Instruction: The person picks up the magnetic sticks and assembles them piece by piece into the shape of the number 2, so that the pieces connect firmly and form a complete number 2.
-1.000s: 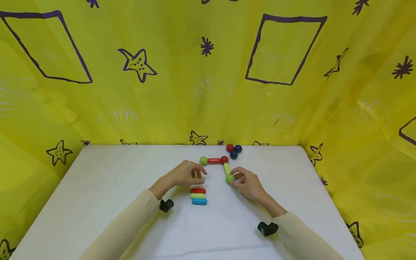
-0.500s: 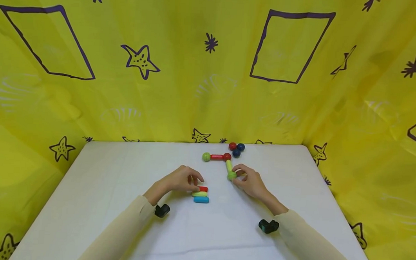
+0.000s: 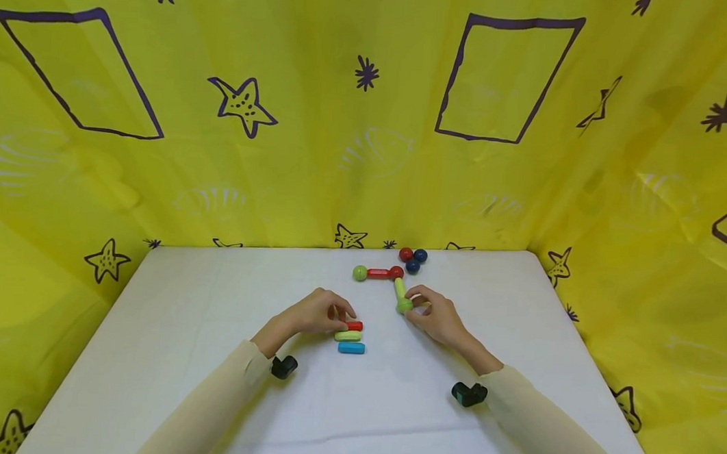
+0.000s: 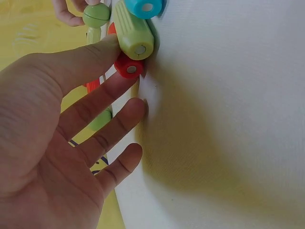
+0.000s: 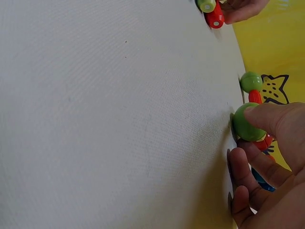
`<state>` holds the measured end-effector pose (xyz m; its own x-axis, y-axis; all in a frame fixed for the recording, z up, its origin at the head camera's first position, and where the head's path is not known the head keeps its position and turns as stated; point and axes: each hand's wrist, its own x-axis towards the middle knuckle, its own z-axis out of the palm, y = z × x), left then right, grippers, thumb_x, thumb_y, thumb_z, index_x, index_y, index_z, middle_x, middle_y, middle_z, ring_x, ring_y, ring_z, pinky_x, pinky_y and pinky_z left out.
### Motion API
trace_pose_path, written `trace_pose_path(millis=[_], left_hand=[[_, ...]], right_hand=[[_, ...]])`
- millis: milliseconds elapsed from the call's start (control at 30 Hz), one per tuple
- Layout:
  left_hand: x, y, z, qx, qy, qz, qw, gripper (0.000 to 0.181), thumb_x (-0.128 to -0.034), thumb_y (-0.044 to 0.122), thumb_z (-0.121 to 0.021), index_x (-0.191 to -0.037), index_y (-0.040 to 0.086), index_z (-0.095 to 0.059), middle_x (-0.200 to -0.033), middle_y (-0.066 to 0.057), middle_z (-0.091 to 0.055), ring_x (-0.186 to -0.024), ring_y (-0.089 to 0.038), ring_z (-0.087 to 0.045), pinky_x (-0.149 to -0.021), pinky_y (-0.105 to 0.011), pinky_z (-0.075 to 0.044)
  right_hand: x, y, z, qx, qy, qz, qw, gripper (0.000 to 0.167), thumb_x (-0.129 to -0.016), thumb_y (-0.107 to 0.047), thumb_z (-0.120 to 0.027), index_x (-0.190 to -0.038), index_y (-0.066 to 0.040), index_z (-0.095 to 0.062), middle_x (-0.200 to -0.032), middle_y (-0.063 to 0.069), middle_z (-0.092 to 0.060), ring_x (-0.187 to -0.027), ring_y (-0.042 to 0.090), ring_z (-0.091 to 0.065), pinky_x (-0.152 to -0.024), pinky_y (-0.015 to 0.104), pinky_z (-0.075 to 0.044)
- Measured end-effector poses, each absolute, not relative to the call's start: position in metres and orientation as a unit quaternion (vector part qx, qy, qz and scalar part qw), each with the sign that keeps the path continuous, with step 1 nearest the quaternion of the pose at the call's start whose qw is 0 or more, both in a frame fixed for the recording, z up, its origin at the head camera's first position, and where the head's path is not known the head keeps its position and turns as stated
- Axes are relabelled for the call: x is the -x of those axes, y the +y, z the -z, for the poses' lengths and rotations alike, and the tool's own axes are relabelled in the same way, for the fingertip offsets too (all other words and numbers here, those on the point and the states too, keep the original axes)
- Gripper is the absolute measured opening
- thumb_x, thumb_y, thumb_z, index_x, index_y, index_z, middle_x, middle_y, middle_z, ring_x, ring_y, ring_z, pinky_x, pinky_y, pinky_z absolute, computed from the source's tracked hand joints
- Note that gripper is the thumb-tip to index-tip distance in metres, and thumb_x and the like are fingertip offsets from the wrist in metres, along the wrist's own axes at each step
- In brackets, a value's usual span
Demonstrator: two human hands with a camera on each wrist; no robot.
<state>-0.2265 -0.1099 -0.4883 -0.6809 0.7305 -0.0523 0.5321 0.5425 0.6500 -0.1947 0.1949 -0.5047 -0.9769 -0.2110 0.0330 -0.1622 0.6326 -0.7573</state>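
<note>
The left hand (image 3: 320, 312) pinches the red stick (image 3: 355, 326) between thumb and index finger; in the left wrist view the red stick (image 4: 128, 67) lies against the yellow-green stick (image 4: 133, 33). A blue stick (image 3: 351, 348) lies nearer the person, apart from the yellow-green one. Thumb and fingers of the right hand (image 3: 439, 319) hold the green ball (image 3: 404, 306) at the near end of a joined shape. From that ball a yellow-green stick (image 3: 400, 288) runs to a red ball (image 3: 396, 273), and a red stick (image 3: 377, 274) links it to another green ball (image 3: 360, 273).
One loose red ball (image 3: 406, 254) and two dark blue balls (image 3: 420, 256) sit near the back edge of the white table (image 3: 206, 397). A yellow patterned curtain (image 3: 305, 169) stands behind and beside the table. Each wrist wears a small black camera (image 3: 469, 395).
The left hand has come down to the stick group and pinched the red stick. The red and yellow-green sticks have shifted slightly away from the blue one. The right hand keeps its hold.
</note>
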Motion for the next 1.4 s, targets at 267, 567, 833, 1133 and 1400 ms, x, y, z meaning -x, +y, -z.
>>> trace_pose_path(millis=[267,567,833,1133,1400], left_hand=[[0.228,-0.107,0.491,-0.364,0.866,-0.303,0.159,0.017,-0.0922,0.014,-0.078,-0.109,0.012,-0.08,-0.084,0.01,-0.07,-0.077,-0.012,-0.057,-0.072,-0.026,-0.051],[0.229,-0.106,0.494,-0.365,0.864,-0.307,0.159,0.012,-0.0909,0.012,-0.078,-0.103,0.012,-0.08,-0.08,0.011,-0.068,-0.075,-0.01,-0.057,-0.07,-0.025,-0.051],[0.229,-0.104,0.495,-0.355,0.867,-0.311,0.157,0.013,-0.0887,0.009,-0.077,-0.101,0.013,-0.079,-0.079,0.01,-0.065,-0.075,-0.011,-0.055,-0.068,-0.025,-0.048],[0.235,-0.099,0.492,-0.359,0.871,-0.314,0.114,0.016,-0.0853,0.011,-0.079,-0.101,0.012,-0.079,-0.08,0.01,-0.065,-0.074,-0.013,-0.055,-0.067,-0.024,-0.046],[0.235,-0.092,0.484,-0.348,0.872,-0.323,0.12,0.018,-0.0861,0.011,-0.079,-0.104,0.011,-0.079,-0.085,0.009,-0.068,-0.079,-0.019,-0.057,-0.068,-0.024,-0.046]], right_hand=[[0.194,0.194,0.505,0.105,0.904,0.414,0.023,0.029,-0.092,-0.011,-0.077,-0.118,-0.015,-0.065,-0.111,0.011,-0.073,-0.079,0.021,-0.06,-0.074,0.034,-0.05],[0.194,0.193,0.504,0.101,0.904,0.414,0.026,0.029,-0.092,-0.011,-0.077,-0.118,-0.015,-0.064,-0.111,0.011,-0.073,-0.078,0.02,-0.06,-0.073,0.034,-0.05],[0.195,0.194,0.504,0.104,0.904,0.413,0.027,0.029,-0.092,-0.011,-0.077,-0.118,-0.016,-0.064,-0.111,0.011,-0.072,-0.078,0.021,-0.059,-0.073,0.033,-0.05],[0.196,0.195,0.503,0.107,0.9,0.421,0.036,0.028,-0.092,-0.01,-0.077,-0.117,-0.014,-0.064,-0.112,0.012,-0.072,-0.078,0.021,-0.059,-0.072,0.033,-0.05],[0.196,0.195,0.503,0.105,0.9,0.422,0.039,0.029,-0.092,-0.011,-0.077,-0.118,-0.015,-0.064,-0.113,0.011,-0.072,-0.079,0.022,-0.058,-0.073,0.033,-0.05]])
